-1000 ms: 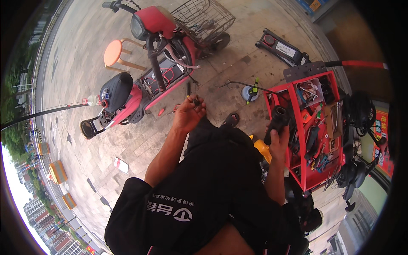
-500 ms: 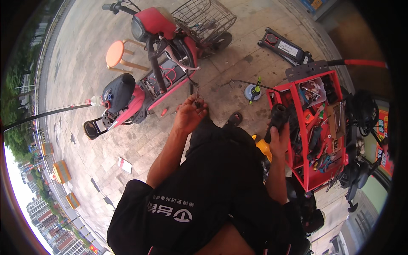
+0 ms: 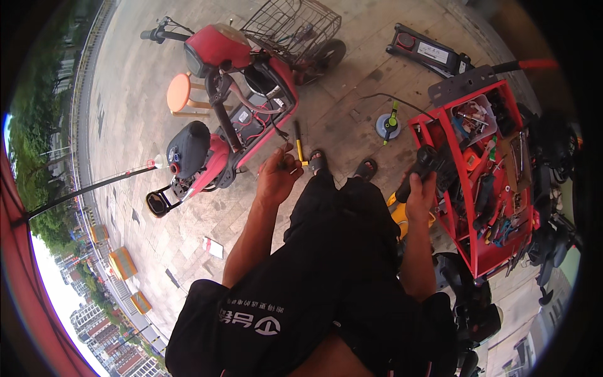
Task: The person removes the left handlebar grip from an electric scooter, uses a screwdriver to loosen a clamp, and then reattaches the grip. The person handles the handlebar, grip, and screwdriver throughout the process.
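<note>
My left hand (image 3: 278, 178) is raised in front of the electric scooter (image 3: 226, 47), fingers curled and pinched together. Whatever it holds is too small and dark to make out. My right hand (image 3: 421, 196) is closed round the grip of a black hand-held tool with a round head (image 3: 428, 157), beside the red tool cart (image 3: 461, 242). The scooter's floor compartment is uncovered, showing dark batteries (image 3: 242, 115) and red wires (image 3: 259, 119). A loose dark cable (image 3: 281, 133) hangs from its side near my left fingers.
A yellow-and-black long-handled tool (image 3: 299, 147) lies by my feet. Ahead are a round blue-and-green object (image 3: 389, 125) and a black floor jack (image 3: 430, 53). An orange-topped stool (image 3: 179, 92) stands beyond the scooter. A yellow object (image 3: 402, 217) stands below my right hand.
My left fingers have curled in from a more open, palm-up pose. The view has shifted; both feet and the yellow-and-black tool now show. My right hand still grips the black tool.
</note>
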The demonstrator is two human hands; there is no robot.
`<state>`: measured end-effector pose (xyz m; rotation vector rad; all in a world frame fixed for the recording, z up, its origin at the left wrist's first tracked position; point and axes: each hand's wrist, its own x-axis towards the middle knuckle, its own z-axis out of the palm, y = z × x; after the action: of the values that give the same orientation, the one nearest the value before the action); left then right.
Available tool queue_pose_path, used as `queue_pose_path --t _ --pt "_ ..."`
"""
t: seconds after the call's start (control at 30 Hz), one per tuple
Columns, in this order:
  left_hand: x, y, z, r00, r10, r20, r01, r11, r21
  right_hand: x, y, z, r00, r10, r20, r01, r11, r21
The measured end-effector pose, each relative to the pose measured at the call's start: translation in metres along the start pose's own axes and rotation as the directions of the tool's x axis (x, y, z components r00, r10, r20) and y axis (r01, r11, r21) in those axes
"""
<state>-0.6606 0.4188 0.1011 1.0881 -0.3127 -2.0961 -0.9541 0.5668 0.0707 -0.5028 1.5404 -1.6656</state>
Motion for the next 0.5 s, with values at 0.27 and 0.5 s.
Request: queue_pose_path --t 0.27,0.5 --pt "-0.003 0.0 0.01 0.997 -0.008 -0.076 0.017 0.993 0.114 0.016 0.007 -0.001 0.997 0.013 0.072 -0.02 0.995 0.1" --pt "-0.009 0.001 0.014 0.993 0.037 -0.116 -0.021 0.991 0.135 0.031 0.011 -0.003 0.992 0.081 0.097 -0.09 0.991 0.098"
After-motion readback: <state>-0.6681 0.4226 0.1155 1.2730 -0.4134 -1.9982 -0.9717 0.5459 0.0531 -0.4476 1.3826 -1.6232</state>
